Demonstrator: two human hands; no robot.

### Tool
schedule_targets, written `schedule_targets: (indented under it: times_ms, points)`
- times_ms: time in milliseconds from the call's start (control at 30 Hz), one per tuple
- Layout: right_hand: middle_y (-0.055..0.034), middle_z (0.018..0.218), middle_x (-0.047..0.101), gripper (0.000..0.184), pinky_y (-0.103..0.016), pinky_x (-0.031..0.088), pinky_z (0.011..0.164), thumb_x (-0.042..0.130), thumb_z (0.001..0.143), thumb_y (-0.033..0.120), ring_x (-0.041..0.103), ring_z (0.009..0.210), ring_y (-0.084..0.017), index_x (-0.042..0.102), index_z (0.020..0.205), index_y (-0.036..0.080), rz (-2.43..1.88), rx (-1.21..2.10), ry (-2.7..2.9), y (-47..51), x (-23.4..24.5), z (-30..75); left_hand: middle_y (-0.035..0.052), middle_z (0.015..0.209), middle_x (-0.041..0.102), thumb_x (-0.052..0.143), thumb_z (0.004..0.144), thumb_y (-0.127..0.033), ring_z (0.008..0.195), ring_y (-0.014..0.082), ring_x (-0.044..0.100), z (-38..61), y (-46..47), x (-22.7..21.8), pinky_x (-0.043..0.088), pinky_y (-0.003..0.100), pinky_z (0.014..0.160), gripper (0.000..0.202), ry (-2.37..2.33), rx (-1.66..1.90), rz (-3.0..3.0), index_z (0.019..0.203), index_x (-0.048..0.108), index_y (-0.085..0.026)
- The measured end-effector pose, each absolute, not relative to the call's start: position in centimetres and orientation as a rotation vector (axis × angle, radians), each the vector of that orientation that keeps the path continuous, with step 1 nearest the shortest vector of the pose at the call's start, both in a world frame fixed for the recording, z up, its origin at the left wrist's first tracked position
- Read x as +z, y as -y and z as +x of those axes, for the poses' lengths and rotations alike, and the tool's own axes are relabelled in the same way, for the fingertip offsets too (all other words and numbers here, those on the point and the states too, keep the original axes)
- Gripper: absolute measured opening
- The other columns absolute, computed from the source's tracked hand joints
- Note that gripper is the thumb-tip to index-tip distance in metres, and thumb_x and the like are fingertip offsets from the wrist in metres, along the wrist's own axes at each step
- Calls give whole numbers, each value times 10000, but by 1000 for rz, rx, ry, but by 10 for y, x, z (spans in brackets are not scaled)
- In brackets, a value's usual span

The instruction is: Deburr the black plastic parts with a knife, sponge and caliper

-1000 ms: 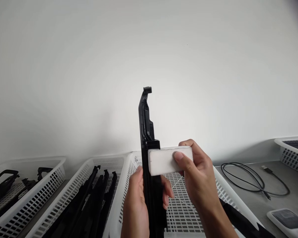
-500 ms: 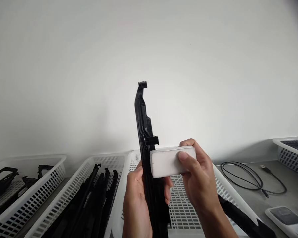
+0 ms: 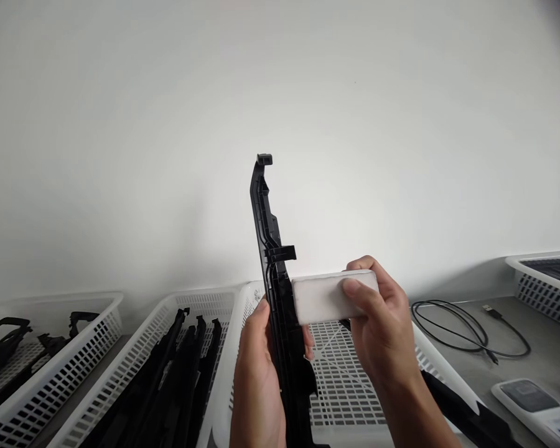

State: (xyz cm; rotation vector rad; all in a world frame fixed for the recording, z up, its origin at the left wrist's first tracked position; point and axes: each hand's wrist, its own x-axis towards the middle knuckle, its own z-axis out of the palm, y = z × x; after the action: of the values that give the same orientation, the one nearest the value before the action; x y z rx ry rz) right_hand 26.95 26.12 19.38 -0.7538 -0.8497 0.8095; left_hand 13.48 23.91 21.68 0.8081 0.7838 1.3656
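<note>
- Evidently, one grey desk (image 3: 541,361) carries four white plastic lattice baskets (image 3: 345,398).
- One long black plastic strip (image 3: 282,323), gripped by the left hand (image 3: 259,373) before the central basket, leans further left than a second ago; long axis near-vertical, hooked tip up.
- One white rectangular block (image 3: 320,298), pinched in the right hand (image 3: 381,320), has shifted right, covering less strip.

Black plastic strip (image 3: 284,323), faintly glossy; matt white block (image 3: 322,300)
The block is perhaps foam; basket (image 3: 350,435) smooth plastic; wall (image 3: 354,137) matt.
</note>
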Motion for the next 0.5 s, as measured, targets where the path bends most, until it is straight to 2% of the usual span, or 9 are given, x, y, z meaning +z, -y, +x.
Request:
schedule_targets:
  times_ms: [100, 167, 233, 300, 367, 500]
  points:
    - [33, 647, 534, 295, -258, 391, 518, 807, 812, 438, 488, 574, -142, 585, 878, 255, -731, 915, 918, -260, 195, 276, 49, 639, 666, 619, 962, -582, 592, 181, 593, 131, -240, 216, 523, 278, 607, 480, -811, 1331, 788, 822, 783, -153]
    - [33, 638, 532, 311, -255, 374, 510, 813, 799, 453, 471, 568, -137, 587, 861, 250, -718, 1003, 957, -259, 196, 281, 41, 652, 678, 648, 942, -596, 582, 179, 600, 129, -240, 216, 521, 280, 597, 478, -823, 1322, 756, 956, 823, -151]
    - [27, 648, 548, 326, -250, 370, 509, 822, 788, 468, 475, 578, -135, 592, 843, 244, -691, 1081, 986, -258, 196, 284, 56, 758, 746, 677, 925, -591, 621, 184, 637, 129, -240, 217, 530, 286, 617, 502, -832, 1334, 724, 1127, 833, -159]
    - [19, 679, 574, 331, -247, 391, 521, 831, 792, 474, 493, 597, -133, 604, 838, 238, -655, 1170, 1060, -257, 197, 284, 85, 958, 811, 700, 910, -585, 764, 223, 715, 132, -239, 217, 565, 313, 712, 536, -841, 1345, 696, 1230, 822, -172]
    - [13, 729, 601, 324, -247, 431, 542, 845, 802, 466, 521, 623, -131, 625, 853, 235, -638, 1241, 1168, -255, 199, 282, 100, 1117, 822, 714, 899, -589, 965, 290, 752, 134, -237, 218, 581, 357, 847, 546, -842, 1342, 675, 1250, 822, -185]
    - [4, 808, 636, 310, -257, 508, 589, 871, 806, 436, 597, 692, -143, 664, 910, 230, -610, 1305, 1314, -252, 203, 278, 103, 1196, 817, 719, 904, -576, 1151, 359, 728, 135, -233, 220, 562, 425, 985, 547, -809, 1302, 664, 1299, 804, -208]
